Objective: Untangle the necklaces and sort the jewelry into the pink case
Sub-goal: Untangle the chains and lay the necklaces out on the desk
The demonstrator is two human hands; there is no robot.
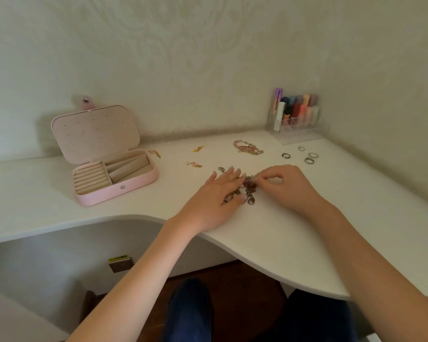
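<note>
Left hand [216, 193] flat, fingers spread, pinning the tangle [248, 190] to the desk [282, 233]; right hand [279, 183] pinches a strand to tease out. Case [143, 180] open, ready.

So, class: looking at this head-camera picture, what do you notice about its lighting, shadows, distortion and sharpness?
Head view: soft, even light without glare; the open pink case casts a faint shadow on the wall behind its lid. Wide-angle distortion stretches the forearms at the frame's bottom. The tangled necklaces between the left hand and right hand look blurred, with single links hard to separate.
</note>
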